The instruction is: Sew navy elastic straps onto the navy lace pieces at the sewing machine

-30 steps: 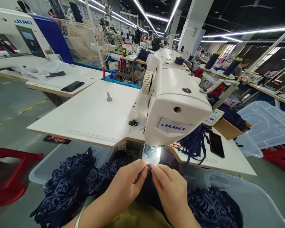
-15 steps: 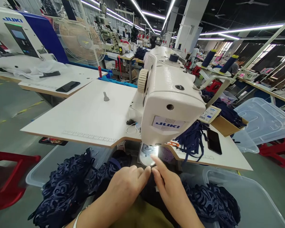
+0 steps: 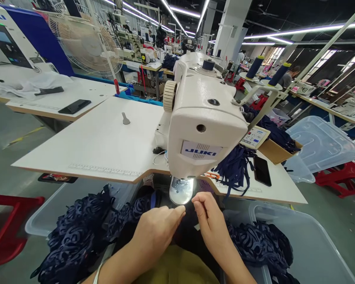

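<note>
My left hand (image 3: 156, 232) and my right hand (image 3: 208, 221) sit close together just below the lit needle plate (image 3: 181, 190) of a white Juki sewing machine (image 3: 204, 118). Both hands have fingers pinched on dark navy fabric (image 3: 186, 232) lying over my lap. What exactly sits between the fingertips is too small to make out. Piles of navy lace pieces (image 3: 77, 232) fill a clear bin (image 3: 47, 213) on my left, and another navy lace pile (image 3: 260, 244) lies in the clear bin (image 3: 313, 244) on my right.
The white sewing table (image 3: 100, 142) carries navy straps (image 3: 236, 165), a black phone (image 3: 262, 170), a control panel (image 3: 253, 138) and a cardboard box (image 3: 276, 152). Red stools (image 3: 6, 232) stand at left and right. A fan (image 3: 85, 43) and more machines stand behind.
The view has shifted left and down slightly. My right index finger, stretched toward the needle plate half a second ago, has curled back into a pinch; both hands stay on the navy fabric.
</note>
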Tool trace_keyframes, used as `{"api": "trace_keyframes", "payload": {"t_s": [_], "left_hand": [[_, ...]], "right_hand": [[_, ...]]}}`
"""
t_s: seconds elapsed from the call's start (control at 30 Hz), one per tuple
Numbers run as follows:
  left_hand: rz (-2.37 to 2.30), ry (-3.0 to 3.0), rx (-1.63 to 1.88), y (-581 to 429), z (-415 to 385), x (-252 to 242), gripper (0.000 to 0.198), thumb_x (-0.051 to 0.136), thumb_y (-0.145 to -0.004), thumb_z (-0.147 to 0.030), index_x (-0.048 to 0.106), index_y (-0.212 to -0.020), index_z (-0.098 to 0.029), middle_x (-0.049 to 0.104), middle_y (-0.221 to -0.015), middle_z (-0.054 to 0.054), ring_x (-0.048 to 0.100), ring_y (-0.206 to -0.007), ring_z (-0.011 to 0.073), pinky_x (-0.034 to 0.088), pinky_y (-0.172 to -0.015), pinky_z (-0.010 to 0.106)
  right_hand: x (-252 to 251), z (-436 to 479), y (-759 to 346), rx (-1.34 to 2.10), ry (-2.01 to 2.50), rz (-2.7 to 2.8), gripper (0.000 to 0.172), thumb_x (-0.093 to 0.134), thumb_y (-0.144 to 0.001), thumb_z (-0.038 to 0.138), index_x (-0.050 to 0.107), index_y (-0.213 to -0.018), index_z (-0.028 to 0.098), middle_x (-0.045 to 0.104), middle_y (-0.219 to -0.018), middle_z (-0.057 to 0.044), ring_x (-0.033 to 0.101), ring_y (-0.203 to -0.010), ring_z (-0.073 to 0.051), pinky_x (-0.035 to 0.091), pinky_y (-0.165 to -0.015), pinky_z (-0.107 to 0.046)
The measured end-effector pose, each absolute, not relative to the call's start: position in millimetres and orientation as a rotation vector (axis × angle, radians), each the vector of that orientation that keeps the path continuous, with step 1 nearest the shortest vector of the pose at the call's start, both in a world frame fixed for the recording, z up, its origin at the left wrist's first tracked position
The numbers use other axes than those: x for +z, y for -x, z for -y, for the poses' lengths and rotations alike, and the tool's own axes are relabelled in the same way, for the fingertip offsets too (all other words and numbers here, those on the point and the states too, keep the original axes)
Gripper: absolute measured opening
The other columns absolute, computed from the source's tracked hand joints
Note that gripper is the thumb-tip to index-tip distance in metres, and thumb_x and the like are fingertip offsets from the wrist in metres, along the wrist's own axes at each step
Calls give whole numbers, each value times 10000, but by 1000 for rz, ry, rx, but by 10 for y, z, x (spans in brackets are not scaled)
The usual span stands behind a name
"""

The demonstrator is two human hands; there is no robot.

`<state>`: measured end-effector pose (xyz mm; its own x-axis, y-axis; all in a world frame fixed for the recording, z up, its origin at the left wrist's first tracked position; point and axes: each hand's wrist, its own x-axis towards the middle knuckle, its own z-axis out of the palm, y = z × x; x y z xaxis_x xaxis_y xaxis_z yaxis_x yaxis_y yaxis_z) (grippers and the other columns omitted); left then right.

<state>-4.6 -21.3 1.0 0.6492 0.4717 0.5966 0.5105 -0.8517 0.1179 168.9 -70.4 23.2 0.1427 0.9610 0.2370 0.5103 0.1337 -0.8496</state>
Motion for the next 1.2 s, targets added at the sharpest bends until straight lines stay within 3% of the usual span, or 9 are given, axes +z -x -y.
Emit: {"api": "trace_keyframes", "payload": {"t_s": [0.07, 0.13, 0.33, 0.43, 0.63, 0.83, 0.97, 1.07, 1.2], "left_hand": [[842, 2749, -979, 61, 194, 46, 213, 339, -1002, -228, 539, -1058, -178, 504, -566, -43, 469, -488, 132, 288, -499, 279], [805, 2705, -976, 65, 187, 85, 202, 354, -1001, -222, 540, -1059, -170, 485, -563, -45, 451, -496, 136, 271, -514, 290], [692, 2703, -958, 57, 185, 111, 165, 384, -996, -226, 532, -1011, -156, 489, -579, -44, 432, -519, 146, 257, -537, 306], [687, 2735, -938, 61, 172, 92, 185, 366, -1004, -247, 532, -987, -169, 475, -571, -47, 421, -511, 142, 248, -529, 305], [674, 2732, -914, 62, 169, 40, 206, 359, -1009, -254, 531, -1061, -153, 477, -581, -49, 433, -505, 131, 243, -516, 309], [572, 2827, -908, 101, 160, 65, 214, 374, -990, -168, 500, -1160, -134, 525, -602, -47, 459, -519, 133, 261, -512, 302], [541, 2915, -844, 141, 158, 101, 240, 321, -963, -100, 528, -1074, -148, 545, -603, -35, 461, -504, 141, 263, -498, 296], [716, 2995, -720, 138, 174, 107, 239, 332, -961, -149, 554, -884, -190, 537, -573, -27, 473, -492, 154, 259, -484, 302], [961, 3219, -455, 94, 170, 90, 274, 398, -956, -240, 522, -714, -212, 561, -587, -21, 520, -512, 150, 306, -483, 287]], "right_hand": [[273, 742, -1724, 752, 1478, 1499, 216, 439, -956, 221, 534, -1147, 252, 589, -1047, -21, 574, -877, -133, 461, -795, -237], [324, 768, -1762, 909, 1446, 1518, 272, 469, -944, 214, 553, -1195, 278, 611, -1101, -8, 590, -936, -134, 457, -838, -232], [363, 748, -1801, 1136, 1467, 1486, 157, 538, -911, 214, 686, -957, 239, 687, -908, 21, 623, -843, -132, 456, -760, -202], [295, 751, -1763, 1048, 1501, 1513, 167, 499, -939, 251, 644, -862, 218, 650, -818, 25, 587, -760, -118, 432, -698, -195], [144, 801, -1653, 615, 1579, 1496, 204, 353, -984, 222, 511, -857, 212, 534, -792, 4, 505, -706, -121, 397, -649, -211], [70, 774, -1654, 506, 1573, 1535, 206, 321, -988, 198, 469, -845, 217, 485, -773, 6, 480, -676, -121, 402, -625, -211], [100, 784, -1713, 535, 1531, 1686, 182, 303, -986, 163, 475, -966, 218, 513, -866, -14, 506, -725, -122, 437, -680, -219], [169, 819, -1737, 489, 1510, 1858, 166, 361, -989, 211, 478, -1106, 206, 545, -1026, -61, 553, -815, -142, 467, -728, -247], [199, 871, -1712, 326, 1581, 2231, 135, 478, -957, 252, 572, -881, 193, 590, -852, -42, 545, -764, -191, 437, -652, -294]]}}
